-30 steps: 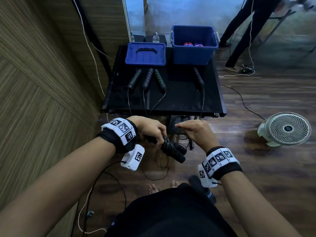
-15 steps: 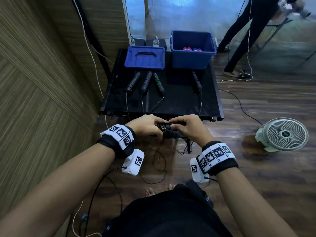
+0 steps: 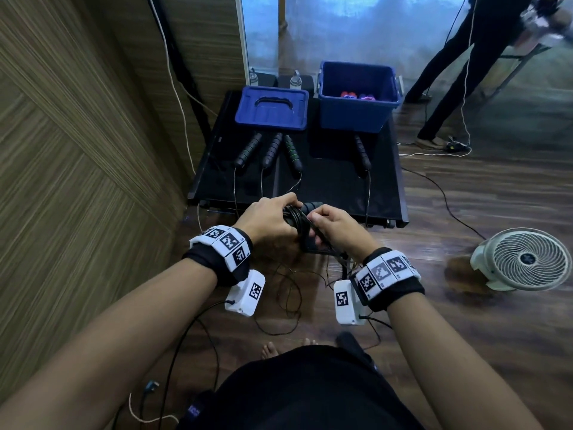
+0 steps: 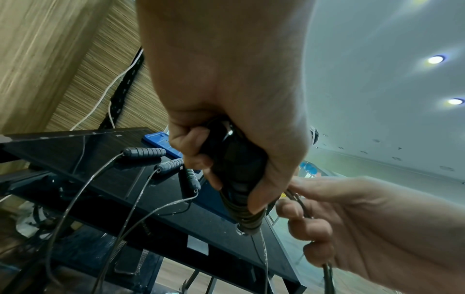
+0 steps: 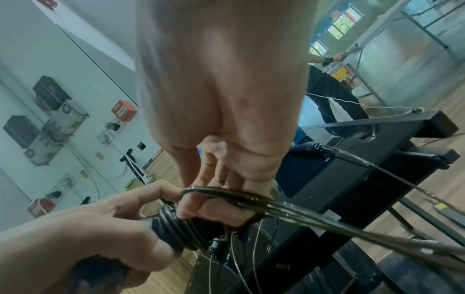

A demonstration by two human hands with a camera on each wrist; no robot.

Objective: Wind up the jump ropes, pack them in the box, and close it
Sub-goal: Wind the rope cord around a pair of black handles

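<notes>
My left hand (image 3: 266,218) grips the two black handles of a jump rope (image 3: 299,220) (image 4: 234,169), with turns of thin cord wound round them (image 5: 181,228). My right hand (image 3: 335,228) pinches the loose cord (image 5: 251,201) beside the handles, just in front of the black table (image 3: 325,184). The rest of the cord hangs in loops to the floor (image 3: 288,299). On the table lie several more rope handles (image 3: 273,148), their cords trailing over the front edge. An open blue box (image 3: 356,97) stands at the back right, its blue lid (image 3: 271,108) flat at the back left.
A wooden wall (image 3: 77,150) runs close on the left. A white floor fan (image 3: 524,259) sits on the floor to the right. A person in dark trousers (image 3: 465,72) stands behind the table at the right. Cables (image 3: 440,187) cross the floor.
Both hands have risen toward the table's front edge with the handles. My right hand has come in against the bundle and carried the cord round it.
</notes>
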